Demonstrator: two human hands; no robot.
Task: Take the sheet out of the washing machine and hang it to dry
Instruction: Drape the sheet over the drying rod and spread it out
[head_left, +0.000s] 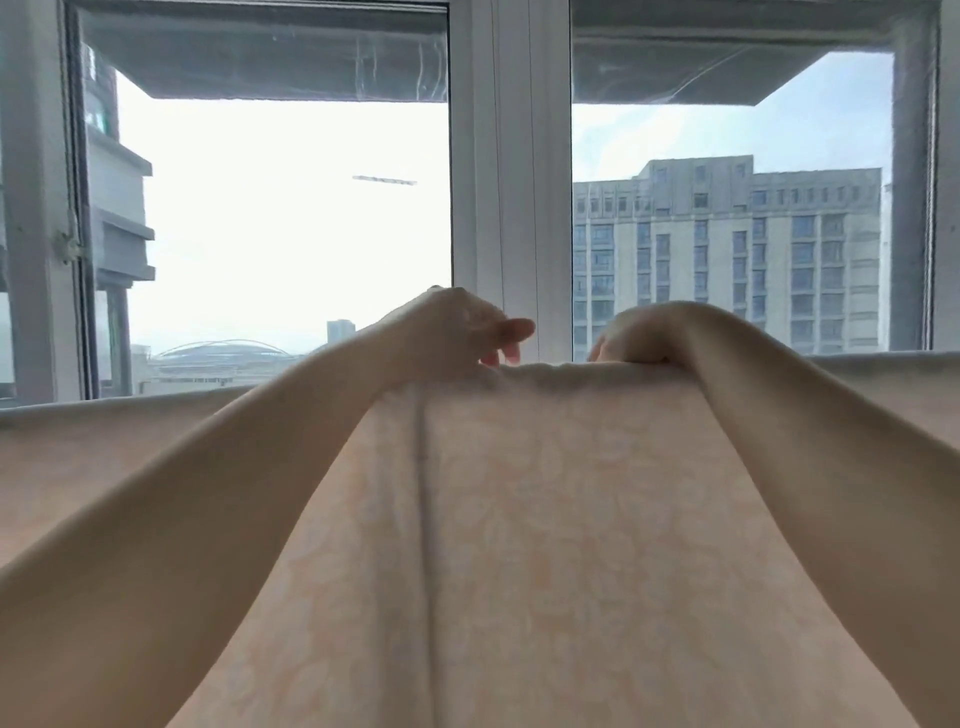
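A pale peach sheet (545, 519) with a faint floral pattern hangs draped across the whole width of the view, its top fold running level in front of the window. Whatever carries it is hidden under the cloth. Both my arms reach up over that top fold. My left hand (457, 327) rests at the fold with its fingers curled loosely, fingertips pointing right just above the cloth. My right hand (644, 335) hooks over the top edge, fingers closed down on the sheet. A vertical crease runs down the cloth below my left hand.
Right behind the sheet is a large window with a white central frame post (511, 182). A window latch (67, 244) sits on the left frame. Tall buildings (727, 260) show outside.
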